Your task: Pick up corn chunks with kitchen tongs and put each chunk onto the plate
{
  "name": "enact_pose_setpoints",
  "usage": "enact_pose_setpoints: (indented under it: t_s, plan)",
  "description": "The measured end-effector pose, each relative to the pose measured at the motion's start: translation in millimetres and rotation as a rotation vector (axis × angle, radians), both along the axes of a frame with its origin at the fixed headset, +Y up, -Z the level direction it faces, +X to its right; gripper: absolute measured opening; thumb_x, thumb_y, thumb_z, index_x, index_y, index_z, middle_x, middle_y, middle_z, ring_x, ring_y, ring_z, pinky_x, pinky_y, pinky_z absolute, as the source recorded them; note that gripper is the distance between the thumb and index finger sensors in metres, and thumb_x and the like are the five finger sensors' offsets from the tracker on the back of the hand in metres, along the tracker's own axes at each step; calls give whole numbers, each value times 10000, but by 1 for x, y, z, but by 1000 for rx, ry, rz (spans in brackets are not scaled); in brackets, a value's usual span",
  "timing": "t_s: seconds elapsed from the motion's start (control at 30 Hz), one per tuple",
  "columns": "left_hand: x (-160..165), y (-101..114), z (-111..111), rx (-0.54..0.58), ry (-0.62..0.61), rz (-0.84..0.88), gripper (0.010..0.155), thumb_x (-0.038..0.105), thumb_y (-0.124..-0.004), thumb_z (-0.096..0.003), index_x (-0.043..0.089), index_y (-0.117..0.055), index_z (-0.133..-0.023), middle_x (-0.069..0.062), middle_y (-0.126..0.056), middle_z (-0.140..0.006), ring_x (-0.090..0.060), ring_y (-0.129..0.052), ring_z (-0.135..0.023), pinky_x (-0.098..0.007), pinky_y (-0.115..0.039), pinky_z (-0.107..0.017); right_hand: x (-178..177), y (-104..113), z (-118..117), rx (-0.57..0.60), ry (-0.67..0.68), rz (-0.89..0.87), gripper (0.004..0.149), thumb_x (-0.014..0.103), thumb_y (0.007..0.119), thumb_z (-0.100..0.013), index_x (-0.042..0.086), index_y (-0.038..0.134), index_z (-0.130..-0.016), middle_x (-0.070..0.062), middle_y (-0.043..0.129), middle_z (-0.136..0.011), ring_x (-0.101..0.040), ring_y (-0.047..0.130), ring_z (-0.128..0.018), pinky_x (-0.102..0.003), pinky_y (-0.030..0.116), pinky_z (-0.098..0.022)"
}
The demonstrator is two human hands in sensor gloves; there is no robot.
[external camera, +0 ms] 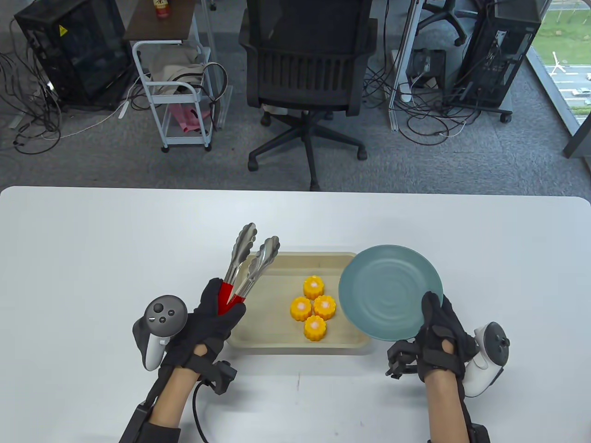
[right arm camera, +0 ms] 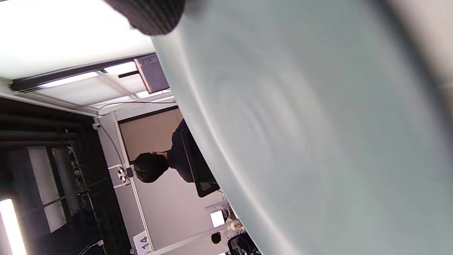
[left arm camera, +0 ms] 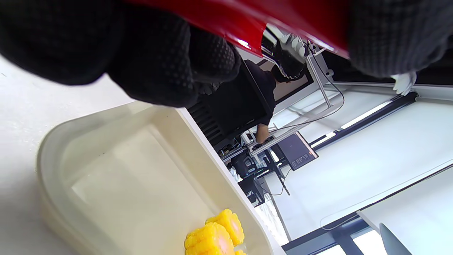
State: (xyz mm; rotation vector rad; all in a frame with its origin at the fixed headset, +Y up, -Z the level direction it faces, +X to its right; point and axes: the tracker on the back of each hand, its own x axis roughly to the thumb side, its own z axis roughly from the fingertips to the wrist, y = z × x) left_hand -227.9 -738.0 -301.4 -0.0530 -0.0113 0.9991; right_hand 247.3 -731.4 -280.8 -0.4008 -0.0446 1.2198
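Several yellow corn chunks (external camera: pixel 314 307) stand together in a beige tray (external camera: pixel 281 272) at the table's middle; two of them show at the bottom of the left wrist view (left arm camera: pixel 216 235). My left hand (external camera: pixel 217 314) grips the red handles of steel kitchen tongs (external camera: pixel 249 258), whose tips point away over the tray's far left corner and stand slightly apart with nothing between them. My right hand (external camera: pixel 436 330) holds a teal plate (external camera: pixel 390 290) by its near right rim, lifted and tilted, its left edge overlapping the tray's right end. The plate (right arm camera: pixel 318 141) fills the right wrist view.
The white table (external camera: pixel 92 258) stretches wide on both sides of the tray. Beyond its far edge stand a black office chair (external camera: pixel 307 69), a white cart (external camera: pixel 177 99) and computer towers on the floor.
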Motion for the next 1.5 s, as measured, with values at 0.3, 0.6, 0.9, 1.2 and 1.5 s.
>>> enact_pose_setpoints:
  t_s: [0.3, 0.6, 0.9, 1.2, 1.5]
  plan:
    - [-2, 8, 3, 12, -11, -60, 917, 702, -761, -371, 267, -439, -1112, -111, -864, -789, -299, -1009, -351, -497, -888, -198, -12, -26, 3, -97, 72, -232, 527, 377, 644, -509, 135, 628, -977, -241, 904, -872, -376, 1054, -660, -392, 1000, -390]
    - [15, 13, 8, 7, 0, -371, 892, 693, -784, -351, 304, -506, -1104, -100, -899, -766, -301, -1018, -325, -503, -887, -185, -15, -21, 6, -62, 102, -268, 531, 369, 638, -513, 115, 611, -978, -243, 900, -870, -379, 1053, -654, -394, 1000, -386]
    - [39, 0, 6, -65, -35, -581, 871, 696, -783, -341, 324, -556, -1095, -89, -932, -743, -292, -1035, -294, -495, -899, -163, -15, -21, 5, -58, 124, -232, 534, 370, 631, -516, 115, 595, -985, -237, 886, -882, -379, 1040, -669, -394, 993, -397]
    - [47, -4, 6, -117, -53, -686, 835, 698, -792, -337, 365, -610, -1081, -74, -964, -725, -284, -1048, -278, -488, -906, -153, -18, -22, 5, -65, 159, -227, 535, 372, 625, -520, 123, 582, -992, -228, 869, -894, -379, 1031, -678, -391, 989, -404]
    - [55, -9, 6, -163, -67, -748, 820, 708, -782, -330, 397, -627, -1073, -49, -982, -712, -263, -1060, -261, -470, -919, -138, -18, -22, 5, -72, 175, -220, 533, 370, 624, -523, 131, 577, -998, -224, 858, -903, -384, 1023, -685, -396, 984, -412]
